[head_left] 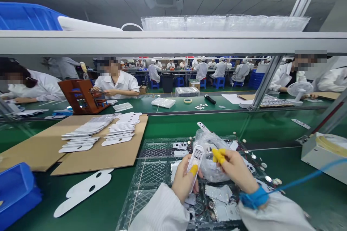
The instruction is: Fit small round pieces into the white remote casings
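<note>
**Work position.** The left hand (184, 183) holds a white perforated plastic panel (197, 162) clear of a clear plastic grid tray (150, 149), with the panel's upper end tilted away from the person. Its fingers are closed around the panel, and the thumb, in a yellow finger cot (193, 169), bears on the panel's face.

The right hand (235, 170), with a blue wrist strap (252, 197), is raised just beside the panel. Its fingers (219, 156), also in yellow cots, are drawn together in front of a clear plastic bag (214, 172). Whether they grip a small item cannot be determined from this view. A blue cord (306, 178) runs from the strap toward the right.

**Work in hand.** The panel is held in the left hand above the tray and is not resting on any surface.

**Surrounding items.** Stamped metal plates (219, 193) lie in the tray below the hands, and small metal discs (268, 178) lie along its right side. To the left, on the green table (320, 205), stacks of white die-cut pieces (119, 139) rest on a cardboard sheet (116, 158). A single white die-cut piece (82, 193) lies nearer the person, beside a blue plastic bin (16, 195).
</note>
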Available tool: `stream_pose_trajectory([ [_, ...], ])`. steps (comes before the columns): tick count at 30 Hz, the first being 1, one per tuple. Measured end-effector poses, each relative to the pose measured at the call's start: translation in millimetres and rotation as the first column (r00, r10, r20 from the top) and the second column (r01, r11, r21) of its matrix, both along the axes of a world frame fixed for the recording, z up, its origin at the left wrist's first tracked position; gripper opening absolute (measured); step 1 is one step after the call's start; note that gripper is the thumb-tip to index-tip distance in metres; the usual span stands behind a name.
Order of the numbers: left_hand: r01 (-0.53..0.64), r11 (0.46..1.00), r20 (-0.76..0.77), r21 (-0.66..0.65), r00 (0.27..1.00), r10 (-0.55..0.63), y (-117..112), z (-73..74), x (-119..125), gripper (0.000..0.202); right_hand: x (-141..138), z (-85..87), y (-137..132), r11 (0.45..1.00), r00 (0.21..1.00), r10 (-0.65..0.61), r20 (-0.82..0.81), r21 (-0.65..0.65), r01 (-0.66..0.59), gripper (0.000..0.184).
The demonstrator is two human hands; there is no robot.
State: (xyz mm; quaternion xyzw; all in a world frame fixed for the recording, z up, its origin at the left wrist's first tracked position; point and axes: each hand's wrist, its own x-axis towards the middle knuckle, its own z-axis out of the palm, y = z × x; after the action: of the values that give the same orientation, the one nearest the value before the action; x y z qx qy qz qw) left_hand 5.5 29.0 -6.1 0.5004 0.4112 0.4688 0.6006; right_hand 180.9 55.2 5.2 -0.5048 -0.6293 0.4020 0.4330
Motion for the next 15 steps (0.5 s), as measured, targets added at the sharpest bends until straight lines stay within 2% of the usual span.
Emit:
stream_pose_trajectory([
  [1, 0.003, 1.0, 0.023, -0.013, 1.0, -0.002, 0.8, -0.7, -0.2, 0.031, 6.4, 2.1, -5.3, 0.989, 0.977, 0.142, 0.156, -0.059, -0.135, 0.018],
  [2, 0.007, 1.0, 0.044, -0.024, 0.999, -0.006, 1.5, -1.4, -0.2, 0.032, 11.5, 1.3, -11.7, 0.97, 0.917, 0.243, 0.316, -0.108, -0.22, 0.017],
  [3, 0.013, 0.999, 0.063, -0.033, 0.998, -0.011, 2.0, -1.9, -0.2, 0.032, 14.9, -2.4, -18.7, 0.961, 0.843, 0.274, 0.462, -0.117, -0.249, 0.015],
  [5, 0.02, 0.999, 0.087, -0.047, 0.996, -0.016, 2.5, -2.4, 0.0, 0.032, 16.7, -16.4, -32.5, 0.973, 0.713, 0.178, 0.678, -0.013, -0.231, 0.011],
  [6, 0.022, 0.998, 0.096, -0.051, 0.995, -0.017, 2.5, -2.3, 0.0, 0.032, 15.4, -24.8, -38.6, 0.973, 0.67, 0.107, 0.735, 0.062, -0.223, 0.016],
  [8, 0.03, 0.998, 0.11, -0.047, 0.994, -0.025, 2.1, -1.7, 0.0, 0.033, 10.2, -38.4, -48.4, 0.957, 0.634, 0.031, 0.773, 0.159, -0.241, 0.027],
  [10, 0.049, 0.998, 0.125, -0.045, 0.991, -0.043, 1.4, -0.9, -0.2, 0.033, 5.1, -43.2, -55.6, 0.946, 0.653, 0.035, 0.756, 0.186, -0.266, 0.028],
  [11, 0.054, 0.997, 0.132, -0.049, 0.99, -0.047, 1.1, -0.6, -0.3, 0.033, 4.1, -41.8, -58.6, 0.945, 0.688, 0.047, 0.724, 0.191, -0.266, 0.027],
  [13, 0.052, 0.997, 0.142, -0.061, 0.989, -0.043, 0.9, -0.4, -0.4, 0.033, 8.2, -33.9, -64.1, 0.951, 0.789, 0.091, 0.608, 0.181, -0.25, 0.022],
  [15, 0.038, 0.997, 0.144, -0.064, 0.989, -0.029, 0.8, -0.5, -0.5, 0.034, 23.4, -24.1, -69.4, 0.974, 0.906, 0.056, 0.42, 0.175, -0.142, 0.02],
])
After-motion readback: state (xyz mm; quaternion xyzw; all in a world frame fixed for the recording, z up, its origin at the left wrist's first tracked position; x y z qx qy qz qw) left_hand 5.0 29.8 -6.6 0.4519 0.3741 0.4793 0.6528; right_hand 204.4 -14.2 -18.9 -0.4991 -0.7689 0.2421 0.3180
